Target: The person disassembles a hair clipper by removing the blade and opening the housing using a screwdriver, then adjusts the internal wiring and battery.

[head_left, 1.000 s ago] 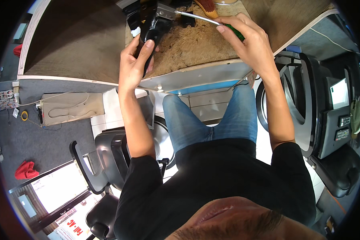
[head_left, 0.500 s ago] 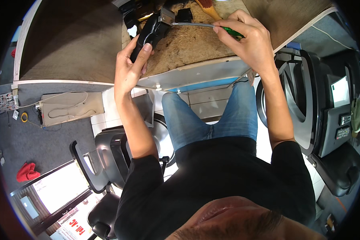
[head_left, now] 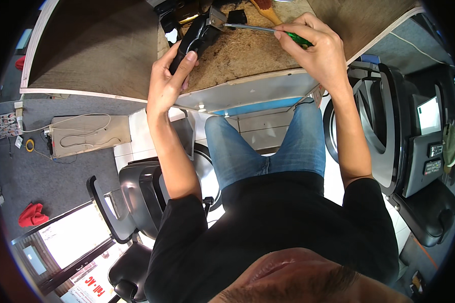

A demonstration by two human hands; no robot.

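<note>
Black hair clippers (head_left: 193,40) rest in my left hand (head_left: 168,76), its fingers wrapped round the body and the thumb along the near side. Their metal blade head (head_left: 217,19) points up and away to the right. My right hand (head_left: 316,45) pinches a screwdriver by its green handle (head_left: 299,39). The thin metal shaft (head_left: 250,27) runs leftward, and its tip lies at the blade head; whether it sits in a screw is too small to tell. Both hands are above the worn wooden worktop (head_left: 247,60).
Behind the clippers lie a small black block-shaped piece (head_left: 238,17), a wooden-handled brush (head_left: 266,10) and dark items. Wooden side panels (head_left: 93,50) flank the worktop. Black padded chairs stand to the left (head_left: 141,194) and right (head_left: 429,212). A red cloth (head_left: 33,215) lies on the floor.
The clippers and my left hand have shifted slightly right and up. The screwdriver has moved a little right with my right hand, its tip still at the blade head.
</note>
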